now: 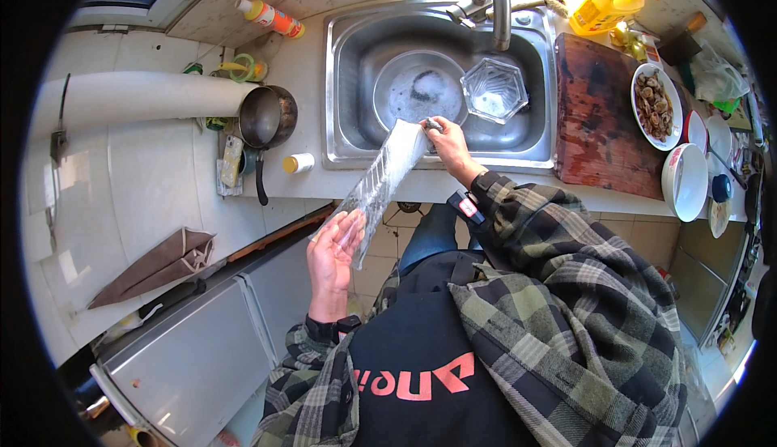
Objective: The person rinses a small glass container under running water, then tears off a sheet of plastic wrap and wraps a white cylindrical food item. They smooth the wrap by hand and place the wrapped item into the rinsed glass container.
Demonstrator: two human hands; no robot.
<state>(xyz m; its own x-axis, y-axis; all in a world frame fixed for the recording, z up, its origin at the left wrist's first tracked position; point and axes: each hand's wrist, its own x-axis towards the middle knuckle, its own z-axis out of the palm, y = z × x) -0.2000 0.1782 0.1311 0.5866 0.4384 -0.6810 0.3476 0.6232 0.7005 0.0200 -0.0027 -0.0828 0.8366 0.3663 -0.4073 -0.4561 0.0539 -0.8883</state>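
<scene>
A long, clear vase (pixel 388 174), apparently glass, slants across the front edge of the sink (pixel 331 113) with whitish suds on its upper part. My left hand (pixel 332 249) supports its lower end, the fingers showing through the clear wall. At the other end, my right hand (pixel 452 149) pinches a grey wire scourer (pixel 433 125) against the rim. Below, in the sink, is a round metal basin (pixel 388 76) of cloudy water with a dark patch in the middle. A hexagonal clear glass vessel (pixel 495 90) stands beside it, its mouth facing up.
The faucet (pixel 501 10) overhangs the sink. On the right, a wet wooden chopping board (pixel 598 125) carries a plate of food (pixel 655 107), near stacked bowls (pixel 685 183). A saucepan (pixel 267 118) and a small white bottle (pixel 298 163) are at left. A yellow detergent jug (pixel 607 10) stands behind.
</scene>
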